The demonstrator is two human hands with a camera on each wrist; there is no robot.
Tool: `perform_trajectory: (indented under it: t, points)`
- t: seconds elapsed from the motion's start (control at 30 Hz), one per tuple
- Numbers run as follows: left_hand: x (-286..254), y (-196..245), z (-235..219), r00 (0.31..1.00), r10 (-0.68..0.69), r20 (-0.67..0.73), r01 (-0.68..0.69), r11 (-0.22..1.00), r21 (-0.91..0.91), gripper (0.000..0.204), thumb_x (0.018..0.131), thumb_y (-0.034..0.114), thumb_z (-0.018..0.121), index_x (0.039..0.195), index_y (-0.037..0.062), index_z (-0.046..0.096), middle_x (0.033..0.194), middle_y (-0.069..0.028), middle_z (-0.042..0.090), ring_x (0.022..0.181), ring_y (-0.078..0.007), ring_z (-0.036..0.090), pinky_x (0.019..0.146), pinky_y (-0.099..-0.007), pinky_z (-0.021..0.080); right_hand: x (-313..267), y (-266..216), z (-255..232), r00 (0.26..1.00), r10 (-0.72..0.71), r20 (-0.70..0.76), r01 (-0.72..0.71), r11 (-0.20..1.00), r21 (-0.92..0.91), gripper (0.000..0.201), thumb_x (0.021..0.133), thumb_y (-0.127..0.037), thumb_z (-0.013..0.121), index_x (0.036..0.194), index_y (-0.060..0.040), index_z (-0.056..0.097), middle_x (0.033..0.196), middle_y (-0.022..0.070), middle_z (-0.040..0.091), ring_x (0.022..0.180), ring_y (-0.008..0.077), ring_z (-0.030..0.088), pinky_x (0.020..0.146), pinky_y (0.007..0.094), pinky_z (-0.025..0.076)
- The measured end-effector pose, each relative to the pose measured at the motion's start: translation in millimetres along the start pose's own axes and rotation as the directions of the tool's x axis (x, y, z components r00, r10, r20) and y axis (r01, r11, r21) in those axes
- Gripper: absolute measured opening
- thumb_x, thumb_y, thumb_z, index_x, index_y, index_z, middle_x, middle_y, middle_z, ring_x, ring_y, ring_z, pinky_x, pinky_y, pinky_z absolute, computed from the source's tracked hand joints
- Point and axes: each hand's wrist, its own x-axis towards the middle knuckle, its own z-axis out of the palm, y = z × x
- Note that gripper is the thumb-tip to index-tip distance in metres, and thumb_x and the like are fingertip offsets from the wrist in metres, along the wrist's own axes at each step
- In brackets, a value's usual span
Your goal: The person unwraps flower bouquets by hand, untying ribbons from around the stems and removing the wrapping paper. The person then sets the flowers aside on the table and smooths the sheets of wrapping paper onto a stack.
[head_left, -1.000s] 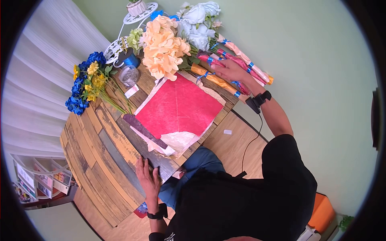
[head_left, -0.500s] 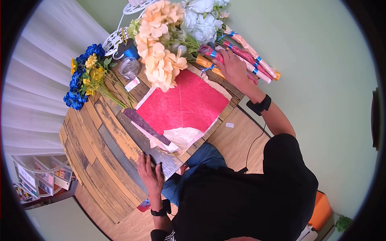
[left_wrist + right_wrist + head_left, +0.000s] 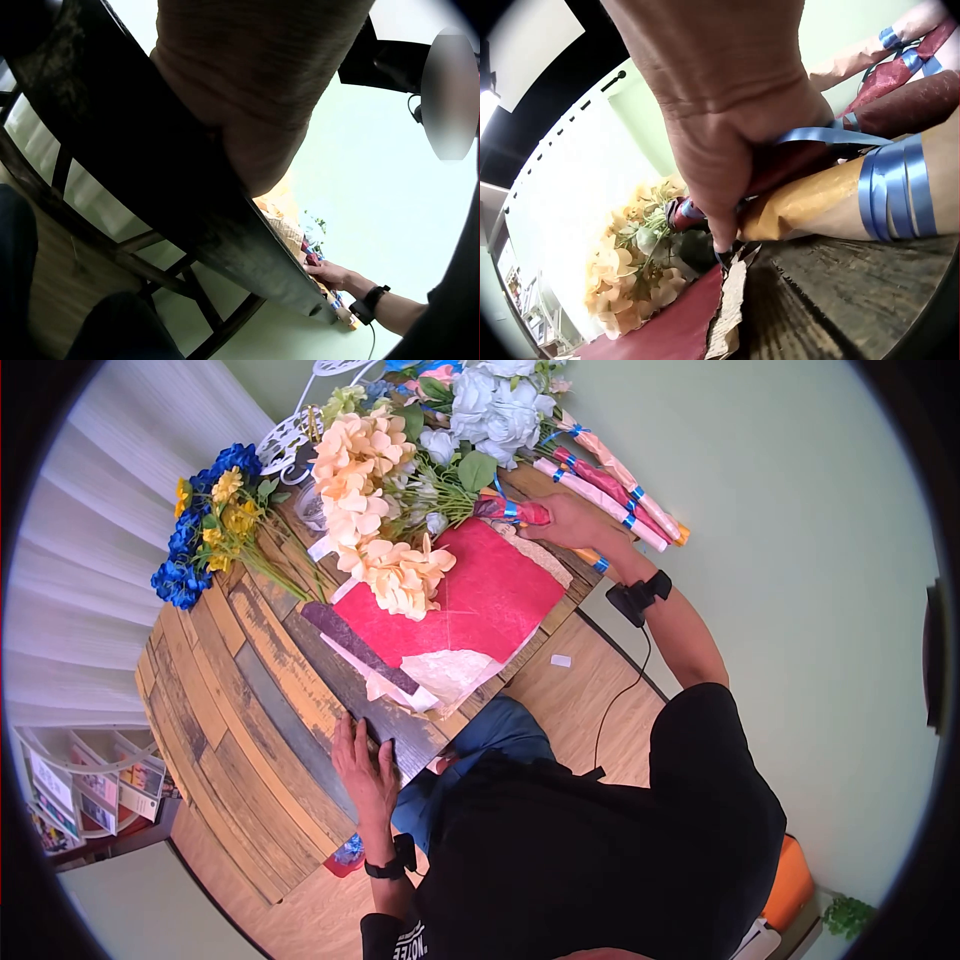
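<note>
My right hand point(image 3: 565, 522) grips the red-wrapped handle point(image 3: 512, 510) of a bouquet of peach flowers point(image 3: 350, 485). The bouquet leans over the red paper sheet point(image 3: 510, 585), its blossoms overlapping the sheet's left part. In the right wrist view, the hand point(image 3: 727, 142) curls over the handle just above a yellow-wrapped stem bundle point(image 3: 810, 199) tied with blue ribbon. My left hand point(image 3: 363, 772) rests on the near edge of the wooden table, fingers extended and holding nothing. Its heel point(image 3: 262, 154) lies at the edge in the left wrist view.
Pale blue flowers point(image 3: 495, 410) and other wrapped stem bundles point(image 3: 605, 500) lie at the far right. Blue flowers point(image 3: 185, 550) and yellow flowers point(image 3: 240, 545) lie at the left. A dark purple strip point(image 3: 360, 647) sits along the paper sheet. A white stand point(image 3: 290, 442) is behind.
My right hand has closed round the red-wrapped handle and drawn it away from the other bundles. The peach flowers have swung left and nearer, over the paper. The left hand stays at the edge.
</note>
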Motion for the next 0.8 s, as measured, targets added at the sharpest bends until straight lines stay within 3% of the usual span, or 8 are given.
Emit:
perform_trajectory:
  t: [0.1, 0.17, 0.4, 0.5, 0.57, 0.67, 0.73, 0.8]
  points:
    - [-0.7, -1.9, -0.2, 1.0, 0.008, -0.007, -0.008, 1.0, 0.004, 0.051, 0.093, 0.025, 0.067, 0.136, 0.0009, 0.056, 0.153, -0.0201, 0.043, 0.142, -0.0405, 0.038, 0.117, -0.0509, 0.029, 0.6, -0.2, 3.5, 0.999, -0.025, -0.027, 0.028, 0.993, 0.118, 0.031, 0.086, -0.028, 0.072, 0.106, -0.0054, 0.069, 0.075, 0.0146, 0.068, 0.074, 0.0277, 0.067, 0.069, 0.0413, 0.051]
    - [-1.9, -4.8, 1.2, 1.0, 0.012, -0.017, -0.012, 1.0, 0.006, 0.051, 0.093, 0.025, 0.067, 0.136, 0.0008, 0.056, 0.153, -0.0202, 0.044, 0.142, -0.0407, 0.039, 0.117, -0.051, 0.029, -4.7, -13.6, -6.6, 0.993, 0.111, -0.031, -0.102, 0.969, 0.224, 0.021, 0.086, -0.015, 0.067, 0.104, -0.0045, 0.069, 0.066, 0.0093, 0.063, 0.065, 0.0193, 0.064, 0.061, 0.0349, 0.05]
    - [-2.3, -7.4, 1.4, 0.999, 0.025, -0.032, -0.025, 1.0, -0.008, 0.05, 0.092, 0.024, 0.069, 0.134, 0.0004, 0.057, 0.152, -0.0206, 0.044, 0.141, -0.0419, 0.039, 0.116, -0.0515, 0.029, 5.2, 5.6, 0.4, 0.986, 0.013, -0.169, 0.036, 0.958, 0.283, 0.021, 0.087, -0.008, 0.065, 0.107, -0.0045, 0.069, 0.074, 0.0065, 0.065, 0.061, 0.0138, 0.062, 0.058, 0.0318, 0.048]
    - [-1.4, -7.9, 2.1, 0.999, 0.028, -0.042, -0.029, 1.0, -0.009, 0.05, 0.091, 0.023, 0.07, 0.133, 0.0001, 0.058, 0.151, -0.021, 0.045, 0.141, -0.0418, 0.04, 0.116, -0.0516, 0.03, 7.1, 0.4, -0.3, 0.975, 0.152, -0.16, -0.086, 0.93, 0.358, 0.025, 0.087, -0.014, 0.067, 0.111, -0.0049, 0.068, 0.081, 0.013, 0.069, 0.071, 0.0239, 0.068, 0.065, 0.0381, 0.052]
    - [-0.5, -6.6, 3.4, 0.999, 0.025, -0.044, -0.026, 0.999, -0.026, 0.05, 0.09, 0.023, 0.07, 0.133, 0.0, 0.058, 0.151, -0.0212, 0.045, 0.14, -0.042, 0.04, 0.115, -0.0517, 0.03, 16.9, 5.5, 8.0, 0.913, 0.018, -0.407, -0.066, 0.992, -0.103, 0.031, 0.088, -0.024, 0.068, 0.113, -0.0058, 0.068, 0.089, 0.0204, 0.071, 0.084, 0.0376, 0.07, 0.074, 0.0465, 0.053]
    - [-0.9, -7.5, -0.6, 0.998, 0.011, -0.059, -0.013, 0.999, -0.041, 0.05, 0.09, 0.022, 0.07, 0.132, -0.0004, 0.058, 0.151, -0.0216, 0.045, 0.14, -0.0422, 0.041, 0.114, -0.0519, 0.031, 29.6, 15.3, 18.7, 0.937, 0.108, -0.333, -0.156, 0.98, -0.122, 0.034, 0.088, -0.031, 0.067, 0.113, -0.0071, 0.068, 0.097, 0.0242, 0.071, 0.093, 0.0452, 0.067, 0.079, 0.0516, 0.053]
    - [-2.2, -9.7, 1.5, 0.998, 0.018, -0.053, -0.021, 0.999, -0.048, 0.05, 0.089, 0.023, 0.071, 0.131, -0.0011, 0.059, 0.15, -0.0219, 0.046, 0.139, -0.0423, 0.042, 0.114, -0.0517, 0.033, 36.4, 16.2, 22.8, 0.957, 0.185, -0.225, -0.214, 0.97, -0.112, 0.038, 0.088, -0.028, 0.071, 0.119, -0.0059, 0.067, 0.1, 0.0224, 0.072, 0.095, 0.039, 0.069, 0.085, 0.0452, 0.053]
    - [-1.7, -9.4, -0.1, 0.998, 0.011, -0.062, -0.015, 0.998, -0.065, 0.05, 0.09, 0.024, 0.072, 0.131, -0.0012, 0.059, 0.15, -0.0218, 0.046, 0.139, -0.0419, 0.042, 0.114, -0.0508, 0.033, 37.4, 15.4, 21.8, 0.966, 0.163, -0.201, -0.181, 0.981, -0.073, 0.038, 0.088, -0.028, 0.071, 0.119, -0.0058, 0.067, 0.102, 0.0227, 0.071, 0.098, 0.0397, 0.068, 0.087, 0.0456, 0.052]
